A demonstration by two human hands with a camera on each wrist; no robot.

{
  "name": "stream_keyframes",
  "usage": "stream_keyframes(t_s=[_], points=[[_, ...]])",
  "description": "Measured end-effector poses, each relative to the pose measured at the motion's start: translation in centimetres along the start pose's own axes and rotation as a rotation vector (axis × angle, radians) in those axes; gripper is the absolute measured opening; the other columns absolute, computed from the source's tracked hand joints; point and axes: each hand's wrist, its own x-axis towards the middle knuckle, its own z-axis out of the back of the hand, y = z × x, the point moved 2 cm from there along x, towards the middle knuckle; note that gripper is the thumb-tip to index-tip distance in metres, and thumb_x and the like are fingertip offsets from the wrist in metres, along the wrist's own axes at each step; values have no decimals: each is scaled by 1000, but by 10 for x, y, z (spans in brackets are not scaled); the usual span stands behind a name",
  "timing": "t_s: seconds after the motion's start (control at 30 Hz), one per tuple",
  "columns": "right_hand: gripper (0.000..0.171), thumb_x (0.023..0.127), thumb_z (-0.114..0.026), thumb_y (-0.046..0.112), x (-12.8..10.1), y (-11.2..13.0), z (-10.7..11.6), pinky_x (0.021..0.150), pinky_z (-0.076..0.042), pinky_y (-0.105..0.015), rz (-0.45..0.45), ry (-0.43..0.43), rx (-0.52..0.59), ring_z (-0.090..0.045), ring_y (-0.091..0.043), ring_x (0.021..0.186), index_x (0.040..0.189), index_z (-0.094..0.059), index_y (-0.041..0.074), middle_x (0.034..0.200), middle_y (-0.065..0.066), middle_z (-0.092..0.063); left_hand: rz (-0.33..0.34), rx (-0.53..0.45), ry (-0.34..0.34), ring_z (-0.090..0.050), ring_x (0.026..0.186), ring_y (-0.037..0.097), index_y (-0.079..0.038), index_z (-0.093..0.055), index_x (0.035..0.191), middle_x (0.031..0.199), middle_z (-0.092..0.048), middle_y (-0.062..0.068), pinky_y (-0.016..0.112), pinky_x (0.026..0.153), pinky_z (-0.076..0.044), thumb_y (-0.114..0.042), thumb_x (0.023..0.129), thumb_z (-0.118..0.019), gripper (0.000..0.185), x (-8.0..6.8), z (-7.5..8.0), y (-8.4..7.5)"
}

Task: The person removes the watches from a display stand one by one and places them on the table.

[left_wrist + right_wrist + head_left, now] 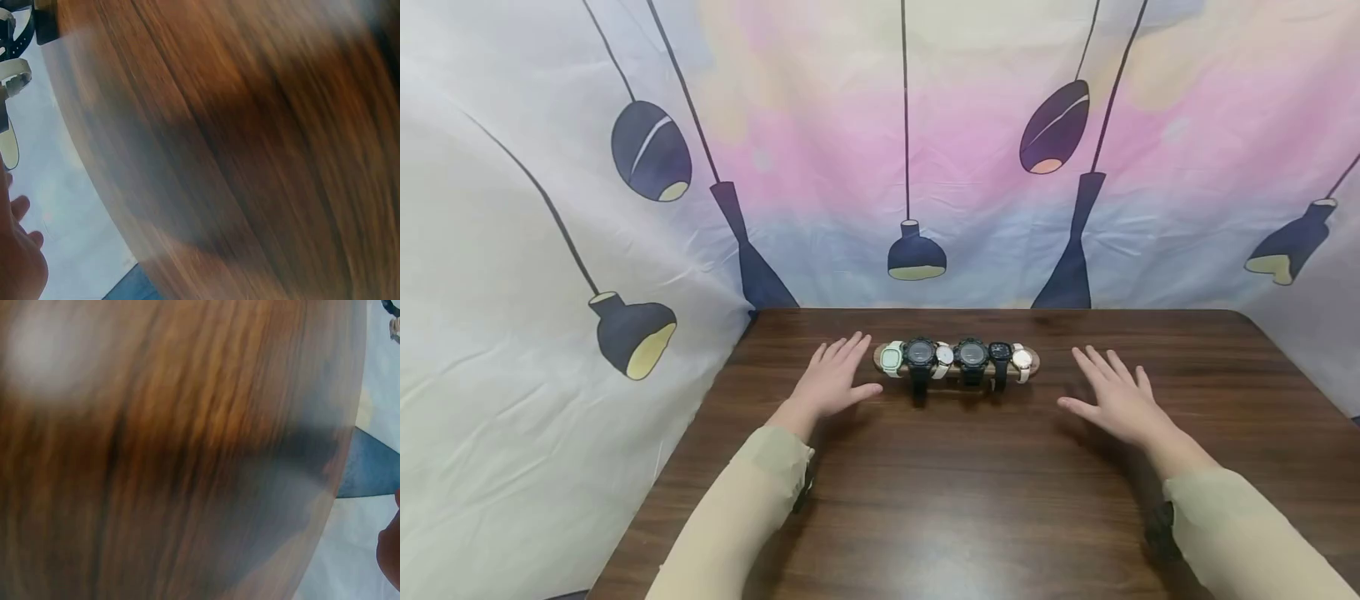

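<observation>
A row of several wristwatches sits on a wooden holder point(1035, 361) near the table's back edge. At its left end is a pale green square watch point(891, 358), followed by a large black watch point(920, 353). A small white-strapped watch point(944, 356), another large black watch point(972, 353), a black square watch point(1000, 352) and a white watch with a gold-toned case point(1022, 359) follow rightward. My left hand point(831, 383) is spread just left of the holder, thumb pointing toward it. On the other side, my right hand point(1116, 396) is spread farther from the row. Both hands hold nothing.
The dark brown wooden table point(955, 500) has rounded back corners. Behind it hangs a pastel cloth point(850, 167) printed with dark hanging lamps, and pale cloth point(512, 417) covers the left side. In the left wrist view, a strap loop point(17, 72) shows at the upper left.
</observation>
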Motion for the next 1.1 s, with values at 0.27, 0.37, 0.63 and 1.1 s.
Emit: stream_keyframes(t_s=[0.27,0.37,0.63,1.1], points=[[91,86,-58,55,10,11,-1,96,-6,-72,27,7,43,-15,-49,134,151,-16,8,149,-24,-22,-26,-57,-37,-33,132,29,-17,-26,149,150,-31,2,51,106,-21,-46,87,-62,78,3,1,-2],[90,86,-59,54,12,14,-4,97,-7,-71,34,6,56,-16,-49,134,151,-17,8,149,-24,-23,-30,-100,-61,-37,129,30,-16,-34,146,146,-38,3,53,102,-27,-41,86,-66,72,3,0,-2],[88,86,-62,49,15,21,-4,91,-21,-72,55,-36,116,-26,-51,127,149,-21,4,145,-26,-31,-26,-230,-84,-44,122,30,-16,-47,138,138,-47,4,54,95,-34,-27,86,-70,58,10,-1,-11],[82,83,-69,41,33,38,3,97,-23,-63,149,-74,230,-27,-50,127,146,-31,4,143,-24,-33,9,-301,-1,-40,127,30,-15,-43,141,141,-44,6,51,102,-30,-25,88,-67,60,22,0,-16]])
